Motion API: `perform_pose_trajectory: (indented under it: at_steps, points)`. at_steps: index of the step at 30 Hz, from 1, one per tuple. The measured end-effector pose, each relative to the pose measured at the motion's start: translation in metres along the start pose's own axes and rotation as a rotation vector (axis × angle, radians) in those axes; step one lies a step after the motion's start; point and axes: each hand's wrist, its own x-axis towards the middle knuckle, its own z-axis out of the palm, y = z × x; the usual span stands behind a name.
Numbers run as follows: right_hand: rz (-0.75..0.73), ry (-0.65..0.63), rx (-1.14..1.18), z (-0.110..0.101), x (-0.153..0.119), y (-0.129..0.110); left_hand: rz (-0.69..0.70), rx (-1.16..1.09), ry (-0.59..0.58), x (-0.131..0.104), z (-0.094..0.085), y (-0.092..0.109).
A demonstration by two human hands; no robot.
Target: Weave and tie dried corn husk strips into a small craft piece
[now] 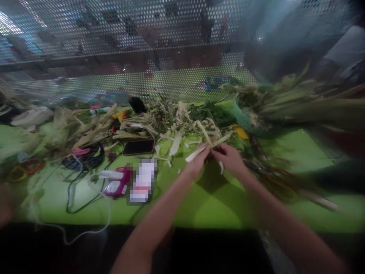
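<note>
Over the front middle of the green table, my left hand (pixel 198 159) and my right hand (pixel 229 158) are close together. Both are closed on pale strips of dried husk (pixel 204 131) that cross between my fingertips. One strip points up and away, another to the upper right, and a third lies along my left hand. A short curled end hangs below my right fingers. How the strips join is hidden by my fingers. More cut husk pieces (pixel 176 142) lie loose just beyond my left hand.
A dark phone (pixel 138 147), a blurred-out white item (pixel 143 180) and a magenta power adapter (pixel 117 182) with cables are to the left. Scissors (pixel 281 186) lie right. A green basket (pixel 242 116) holds long husks. Perforated metal (pixel 176 83) stands behind. Another person's hand (pixel 4 203) shows at left.
</note>
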Motion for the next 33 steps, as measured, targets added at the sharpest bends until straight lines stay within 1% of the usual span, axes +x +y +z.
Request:
perform_pose_trajectory:
  at_steps: [2, 4, 8, 11, 13, 15, 18, 21, 23, 25, 26, 28, 33]
  points:
    - [0.022, -0.012, 0.066, -0.001, 0.003, 0.002, -0.002, 0.034, -0.030, -0.001, 0.001, -0.001]
    - [0.038, -0.015, 0.145, -0.003, 0.005, 0.001, -0.024, 0.043, -0.023, 0.000, 0.001, -0.001]
    - [0.095, 0.027, 0.338, -0.001, 0.005, -0.001, -0.046, -0.051, 0.000, 0.001, 0.002, -0.001]
    - [0.201, -0.014, 0.416, 0.002, 0.005, -0.001, -0.058, -0.111, -0.031, 0.000, 0.001, 0.001]
    - [0.257, -0.047, 0.466, 0.003, 0.005, 0.001, -0.061, -0.088, -0.059, -0.001, 0.000, 0.002]
    - [0.279, -0.034, 0.525, 0.002, 0.006, 0.004, -0.069, -0.046, -0.088, -0.002, -0.002, 0.003]
    - [0.257, 0.039, 0.562, -0.002, 0.009, 0.008, -0.078, -0.011, -0.147, -0.001, -0.003, 0.006]
    - [0.200, 0.092, 0.586, -0.010, 0.011, 0.007, -0.083, -0.107, -0.162, 0.003, -0.005, 0.015]
    - [0.185, 0.101, 0.577, -0.014, 0.011, 0.003, -0.155, -0.206, -0.157, 0.006, -0.009, 0.022]
    - [0.180, 0.089, 0.533, -0.016, 0.010, -0.002, -0.242, -0.233, -0.154, 0.007, -0.013, 0.027]
    - [0.170, 0.079, 0.506, -0.017, 0.010, -0.004, -0.264, -0.209, -0.149, 0.008, -0.015, 0.028]
    - [0.131, 0.062, 0.451, -0.017, 0.008, -0.007, -0.247, -0.106, -0.152, 0.008, -0.018, 0.027]
    - [0.049, 0.024, 0.314, -0.014, 0.004, -0.009, -0.104, 0.153, -0.231, 0.007, -0.015, 0.016]
